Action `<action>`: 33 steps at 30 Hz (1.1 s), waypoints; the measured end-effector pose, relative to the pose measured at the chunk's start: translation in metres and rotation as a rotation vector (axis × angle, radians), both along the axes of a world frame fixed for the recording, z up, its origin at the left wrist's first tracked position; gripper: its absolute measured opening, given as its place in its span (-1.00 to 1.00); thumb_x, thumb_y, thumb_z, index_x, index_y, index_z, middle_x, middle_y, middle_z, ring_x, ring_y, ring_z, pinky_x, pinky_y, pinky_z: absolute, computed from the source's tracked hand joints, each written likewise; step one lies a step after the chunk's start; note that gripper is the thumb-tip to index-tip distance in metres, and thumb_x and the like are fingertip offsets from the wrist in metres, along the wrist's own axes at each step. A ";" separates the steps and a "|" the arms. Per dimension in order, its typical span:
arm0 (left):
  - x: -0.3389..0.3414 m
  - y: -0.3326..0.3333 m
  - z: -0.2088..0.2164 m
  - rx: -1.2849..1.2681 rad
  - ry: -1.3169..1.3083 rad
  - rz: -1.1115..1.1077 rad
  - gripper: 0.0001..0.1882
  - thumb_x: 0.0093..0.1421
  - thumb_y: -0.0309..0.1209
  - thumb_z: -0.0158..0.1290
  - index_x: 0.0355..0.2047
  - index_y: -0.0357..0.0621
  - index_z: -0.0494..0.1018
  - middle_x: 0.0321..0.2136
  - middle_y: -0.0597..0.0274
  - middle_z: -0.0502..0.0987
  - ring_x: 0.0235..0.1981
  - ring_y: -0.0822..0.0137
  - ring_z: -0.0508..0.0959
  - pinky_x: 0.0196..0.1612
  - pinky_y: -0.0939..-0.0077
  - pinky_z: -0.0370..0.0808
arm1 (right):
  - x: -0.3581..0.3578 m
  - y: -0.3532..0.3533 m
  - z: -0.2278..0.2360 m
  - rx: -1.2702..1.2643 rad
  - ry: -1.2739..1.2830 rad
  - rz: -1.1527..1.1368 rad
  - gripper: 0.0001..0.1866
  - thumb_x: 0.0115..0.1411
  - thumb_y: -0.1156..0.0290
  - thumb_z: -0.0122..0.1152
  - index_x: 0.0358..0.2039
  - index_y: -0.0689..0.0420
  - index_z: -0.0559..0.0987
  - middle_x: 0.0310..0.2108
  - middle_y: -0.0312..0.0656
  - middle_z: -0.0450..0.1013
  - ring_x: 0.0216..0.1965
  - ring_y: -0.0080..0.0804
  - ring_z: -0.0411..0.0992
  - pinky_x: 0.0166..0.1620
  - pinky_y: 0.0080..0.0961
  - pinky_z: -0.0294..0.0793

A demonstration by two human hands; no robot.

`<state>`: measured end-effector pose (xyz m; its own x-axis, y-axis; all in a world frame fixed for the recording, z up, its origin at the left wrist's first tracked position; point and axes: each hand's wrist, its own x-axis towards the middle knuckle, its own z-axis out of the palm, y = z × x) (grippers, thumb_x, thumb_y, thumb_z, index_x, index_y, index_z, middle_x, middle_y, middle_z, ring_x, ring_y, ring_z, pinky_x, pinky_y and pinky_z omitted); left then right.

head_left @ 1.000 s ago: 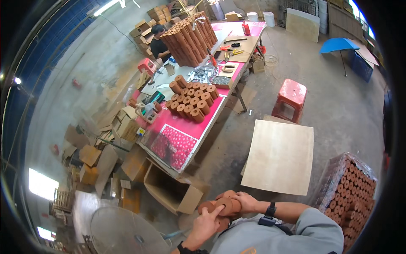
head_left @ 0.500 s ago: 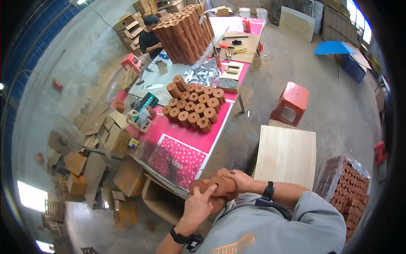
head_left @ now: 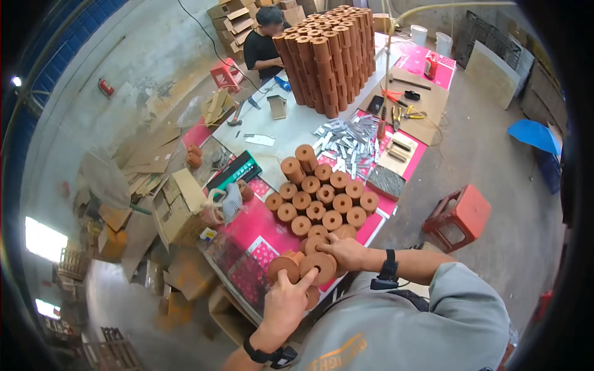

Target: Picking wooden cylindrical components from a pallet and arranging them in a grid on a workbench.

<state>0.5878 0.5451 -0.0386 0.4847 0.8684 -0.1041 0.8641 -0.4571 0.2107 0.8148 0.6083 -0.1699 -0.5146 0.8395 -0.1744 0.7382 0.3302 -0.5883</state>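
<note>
Between my two hands is a bunch of short reddish-brown cylinders [head_left: 318,266], each with a hole through its middle where the end shows. My left hand [head_left: 286,303] grips the bunch from the near left, fingers across the ends of two cylinders, one fingertip at a hole. On the far right side, my right hand [head_left: 346,252] clasps the bunch, its fingers partly hidden. The bunch is at the near edge of the pink-covered table [head_left: 281,230]. Just beyond, a group of similar cylinders [head_left: 324,194] stands upright on it, two stacked higher at the far left.
Farther back stand a tall stack of brown cylinders [head_left: 325,68] and loose metal strips [head_left: 352,143]. Pliers [head_left: 396,117] and a dark stone block [head_left: 386,182] lie at right. A person [head_left: 263,46] is behind the table. A red stool [head_left: 458,217] stands on the floor at right.
I have come closer to the table, carrying the bunch of cylinders from beside its near edge toward the standing group. Both hands keep their hold. The wooden board at right has left the view.
</note>
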 end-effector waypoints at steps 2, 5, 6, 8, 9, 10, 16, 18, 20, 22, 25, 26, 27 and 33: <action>0.018 0.033 0.008 0.010 0.022 0.030 -0.37 0.09 -0.44 0.16 0.17 0.45 0.41 -0.15 -0.14 0.37 -0.37 -0.11 0.62 -0.39 0.12 0.64 | 0.015 0.039 -0.003 0.003 -0.017 0.023 -0.27 -0.06 0.30 0.44 0.19 -0.07 0.41 0.11 0.17 0.29 -0.23 0.16 0.58 -0.15 -0.07 0.62; 0.030 0.069 0.014 -0.033 0.049 0.107 -0.38 0.09 -0.45 0.16 0.17 0.43 0.42 -0.14 -0.17 0.38 -0.38 -0.12 0.62 -0.38 0.11 0.64 | 0.038 0.089 -0.003 -0.016 -0.007 0.054 -0.34 0.00 0.33 0.38 0.17 -0.07 0.42 0.09 0.17 0.30 -0.23 0.16 0.57 -0.16 -0.06 0.62; 0.033 0.082 0.013 -0.024 0.034 0.130 -0.38 0.10 -0.45 0.15 0.18 0.41 0.42 -0.14 -0.18 0.38 -0.39 -0.13 0.62 -0.38 0.10 0.64 | 0.046 0.104 -0.001 0.025 -0.034 0.042 -0.35 0.00 0.34 0.36 0.17 -0.06 0.42 0.07 0.16 0.31 -0.23 0.15 0.57 -0.18 -0.06 0.62; 0.035 0.107 0.005 -0.024 0.026 0.189 -0.38 0.08 -0.47 0.16 0.18 0.35 0.43 -0.16 -0.18 0.39 -0.40 -0.17 0.61 -0.36 0.06 0.63 | 0.055 0.134 0.007 0.103 -0.064 0.045 -0.38 0.00 0.36 0.34 0.14 -0.02 0.44 0.01 0.13 0.34 -0.25 0.11 0.57 -0.24 -0.08 0.63; 0.035 0.119 0.000 -0.031 0.026 0.199 -0.38 0.08 -0.47 0.16 0.18 0.35 0.43 -0.16 -0.18 0.39 -0.40 -0.17 0.61 -0.36 0.06 0.63 | 0.060 0.148 0.007 0.096 -0.064 0.054 -0.38 0.00 0.36 0.34 0.14 -0.02 0.44 0.01 0.13 0.34 -0.25 0.11 0.57 -0.24 -0.08 0.63; 0.036 0.133 -0.006 -0.041 0.014 0.219 -0.37 0.07 -0.48 0.17 0.18 0.32 0.43 -0.17 -0.17 0.39 -0.40 -0.17 0.61 -0.35 0.07 0.63 | 0.064 0.164 0.003 0.139 -0.065 0.073 -0.41 0.01 0.34 0.33 0.11 0.01 0.45 -0.01 0.12 0.35 -0.26 0.10 0.57 -0.25 -0.09 0.63; 0.038 0.212 -0.075 -0.044 0.017 0.328 -0.34 0.02 -0.52 0.18 0.18 0.26 0.45 -0.22 -0.18 0.40 -0.42 -0.13 0.62 -0.33 0.10 0.62 | 0.064 0.234 -0.018 0.229 -0.220 0.192 -0.52 0.04 0.32 0.32 0.01 0.08 0.49 -0.07 0.06 0.41 -0.32 -0.05 0.59 -0.25 -0.17 0.62; 0.038 0.234 -0.103 -0.042 0.015 0.358 -0.36 0.04 -0.51 0.16 0.18 0.26 0.46 -0.20 -0.20 0.41 -0.42 -0.13 0.62 -0.33 0.10 0.62 | 0.061 0.249 -0.027 0.244 -0.251 0.248 -0.54 0.04 0.31 0.32 -0.01 0.08 0.50 -0.07 0.05 0.41 -0.32 -0.07 0.59 -0.26 -0.19 0.62; 0.041 0.250 -0.122 -0.059 0.007 0.380 -0.40 0.10 -0.51 0.10 0.17 0.27 0.47 -0.15 -0.27 0.43 -0.40 -0.13 0.63 -0.32 0.10 0.62 | 0.058 0.259 -0.035 0.251 -0.279 0.297 -0.55 0.04 0.30 0.33 -0.03 0.09 0.50 -0.07 0.04 0.42 -0.32 -0.10 0.59 -0.26 -0.21 0.62; 0.047 0.264 -0.135 -0.093 0.001 0.404 -0.40 0.10 -0.51 0.09 0.18 0.28 0.46 -0.14 -0.27 0.43 -0.39 -0.14 0.63 -0.30 0.10 0.62 | 0.059 0.265 -0.042 0.292 -0.340 0.329 -0.58 0.04 0.28 0.33 -0.07 0.08 0.52 -0.07 0.03 0.42 -0.32 -0.15 0.59 -0.27 -0.25 0.60; 0.049 0.277 -0.151 -0.127 -0.004 0.432 -0.39 0.10 -0.50 0.09 0.18 0.29 0.46 -0.12 -0.28 0.43 -0.35 -0.16 0.63 -0.26 0.07 0.62 | 0.061 0.270 -0.048 0.270 -0.326 0.277 -0.60 0.05 0.27 0.33 -0.08 0.07 0.52 -0.07 0.02 0.42 -0.33 -0.17 0.58 -0.26 -0.27 0.59; 0.049 0.279 -0.155 -0.132 -0.004 0.442 -0.39 0.09 -0.49 0.09 0.18 0.30 0.45 -0.11 -0.28 0.43 -0.33 -0.17 0.63 -0.24 0.05 0.62 | 0.062 0.272 -0.051 0.269 -0.325 0.276 -0.60 0.05 0.27 0.33 -0.08 0.07 0.52 -0.07 0.02 0.42 -0.33 -0.17 0.58 -0.26 -0.27 0.59; 0.046 0.282 -0.158 -0.132 -0.003 0.441 -0.39 0.09 -0.49 0.09 0.18 0.30 0.45 -0.11 -0.28 0.43 -0.33 -0.17 0.63 -0.24 0.05 0.62 | 0.063 0.275 -0.054 0.264 -0.319 0.293 -0.60 0.06 0.26 0.32 -0.07 0.06 0.52 -0.05 0.04 0.42 -0.33 -0.15 0.58 -0.25 -0.25 0.58; 0.036 0.291 -0.163 -0.201 -0.008 0.459 -0.30 0.03 -0.44 0.17 0.23 0.38 0.39 -0.07 -0.28 0.44 -0.22 -0.21 0.62 -0.16 0.05 0.62 | 0.071 0.278 -0.051 0.237 -0.260 0.282 -0.52 0.09 0.27 0.30 0.04 0.03 0.51 0.13 0.15 0.34 -0.30 -0.06 0.58 -0.23 -0.16 0.57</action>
<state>0.6237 0.8359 -0.2013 0.0585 0.9554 -0.2894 0.9644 0.0208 0.2635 0.8862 0.8866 -0.2209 -0.6932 0.7054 -0.1479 0.7135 0.6427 -0.2789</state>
